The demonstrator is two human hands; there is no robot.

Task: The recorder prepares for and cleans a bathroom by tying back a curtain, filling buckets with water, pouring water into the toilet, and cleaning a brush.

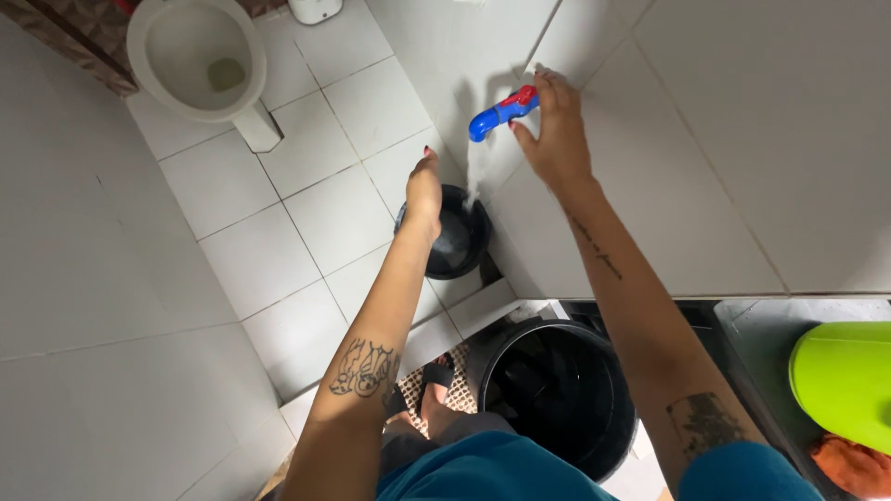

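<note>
White tiled floor (306, 213) and white tiled wall (742, 139) fill most of the frame; the floor occupies the left and centre, the wall the upper right.

A large black bin (557, 390) stands at lower centre, just beside my right forearm, its dark inside in view. A white toilet bowl (200, 60) sits at upper left, seen from above. A lime-green plastic basin (845, 380) shows at the right edge, with an orange cloth (854, 464) just below it.

A small black bucket (455, 237) rests on the floor at centre frame, against the foot of the wall. My left hand (424, 190) lies on its near rim, grip clenched on that rim as far as the view shows; the fingers are hidden behind the back of the hand.

A blue tap (492, 119) with a red handle (522, 96) juts from the wall at upper centre, directly above the bucket. My right hand (557, 130) is on it: fingertips grasp the red handle, thumb lies beside the blue spout.

A thin stream of water (475, 172) falls from the spout into the bucket, just right of my left hand.

A foot in a black sandal (436, 380) stands on a patterned mat (459, 394) at lower centre, between my left forearm and the bin.
</note>
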